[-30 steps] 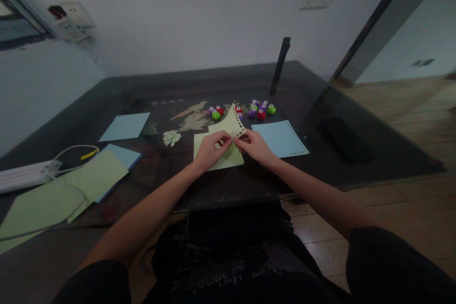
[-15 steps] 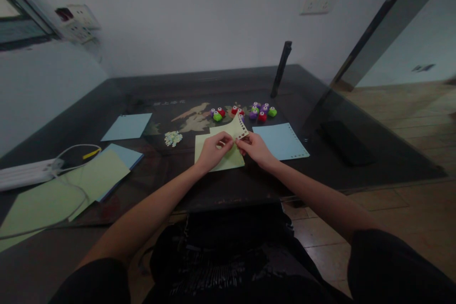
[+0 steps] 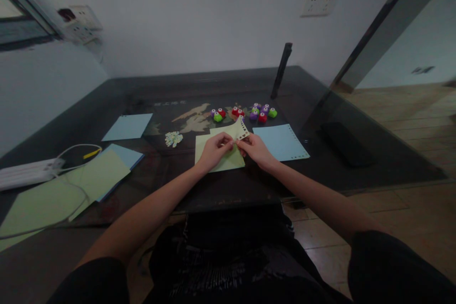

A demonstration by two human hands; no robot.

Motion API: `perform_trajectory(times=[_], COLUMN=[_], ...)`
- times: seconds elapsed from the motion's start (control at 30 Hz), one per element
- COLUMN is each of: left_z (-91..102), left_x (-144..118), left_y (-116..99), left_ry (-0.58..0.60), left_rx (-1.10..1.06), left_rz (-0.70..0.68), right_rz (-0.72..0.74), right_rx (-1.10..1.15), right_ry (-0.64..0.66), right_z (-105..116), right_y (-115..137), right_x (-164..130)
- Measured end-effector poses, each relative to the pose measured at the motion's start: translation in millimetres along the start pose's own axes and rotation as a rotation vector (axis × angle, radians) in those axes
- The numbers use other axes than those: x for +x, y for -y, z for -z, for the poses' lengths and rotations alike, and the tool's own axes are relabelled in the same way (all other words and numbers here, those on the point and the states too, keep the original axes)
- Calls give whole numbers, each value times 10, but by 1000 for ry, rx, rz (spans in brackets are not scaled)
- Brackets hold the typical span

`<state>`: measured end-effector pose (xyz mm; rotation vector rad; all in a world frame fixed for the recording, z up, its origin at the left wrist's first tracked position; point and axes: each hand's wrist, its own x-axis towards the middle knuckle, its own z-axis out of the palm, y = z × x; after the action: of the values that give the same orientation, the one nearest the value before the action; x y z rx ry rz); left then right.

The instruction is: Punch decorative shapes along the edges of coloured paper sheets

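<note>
Both hands meet over a pale yellow-green sheet of paper (image 3: 228,162) on the dark table. A second yellow-green sheet with a row of punched holes (image 3: 243,129) is lifted and curled at its right edge. My right hand (image 3: 257,149) pinches that punched edge between thumb and fingers. My left hand (image 3: 215,149) is closed with thumb and forefinger together at the same edge, touching the right fingertips; the exact grip is partly hidden. Just behind the paper stand several small red, green and purple craft punches (image 3: 262,117). To the right lies a light blue sheet (image 3: 280,141) with holes along its edge.
A small pile of paper cut-outs (image 3: 173,139) lies left of the hands. Farther left are a blue sheet (image 3: 127,127), stacked green sheets (image 3: 46,199), and a white power strip (image 3: 30,174) with cable. A black upright stick (image 3: 281,71) and a dark flat object (image 3: 345,142) are on the right.
The lifted punched edge has dipped slightly and shifted a little toward the hands. Both hands stay nearly in place; the view has tilted very slightly.
</note>
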<state>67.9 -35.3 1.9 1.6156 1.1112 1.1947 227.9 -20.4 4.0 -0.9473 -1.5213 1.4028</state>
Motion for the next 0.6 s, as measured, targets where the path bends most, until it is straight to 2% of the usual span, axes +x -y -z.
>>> perform_trajectory(times=[0.37, 0.6], left_z=[-27, 37], left_x=[-12, 34], left_y=[-9, 24], left_ry=[-6, -106], left_rx=[-18, -63], left_rz=[4, 0], right_rz=[5, 16], right_rx=[-9, -25], right_ry=[12, -13], right_z=[5, 81], right_y=[-4, -1], right_x=[9, 33])
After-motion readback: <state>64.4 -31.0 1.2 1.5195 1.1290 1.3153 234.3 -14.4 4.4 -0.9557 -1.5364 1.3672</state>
